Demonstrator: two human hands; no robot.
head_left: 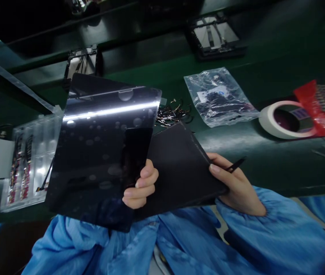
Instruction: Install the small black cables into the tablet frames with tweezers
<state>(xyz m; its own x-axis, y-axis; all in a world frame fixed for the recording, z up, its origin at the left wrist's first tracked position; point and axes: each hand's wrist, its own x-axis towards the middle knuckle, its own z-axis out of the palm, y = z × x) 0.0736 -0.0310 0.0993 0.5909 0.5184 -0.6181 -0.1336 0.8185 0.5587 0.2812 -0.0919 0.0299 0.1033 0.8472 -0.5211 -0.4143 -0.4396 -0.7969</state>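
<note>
A glossy black tablet screen [102, 152] with bubbles under its film tilts up in front of me on the left. The fingers of my left hand [141, 185] wrap round its right edge, while the rest of that hand is hidden behind it. Partly behind the screen lies a matte dark flat panel [179, 168], with worn edges. My right hand [233, 183] grips this panel at its right side, thumb on top. A thin black tool [236, 164] pokes out between the right fingers; its kind cannot be made out.
Behind the panel is a heap of small flex cables [172, 114]. A clear plastic bag [219, 97] of dark parts, a white tape roll [282, 119] and a red bag [322, 109] lie rightward. Opened devices [215, 34] stand at the back; a clear compartment box [33, 160] is left.
</note>
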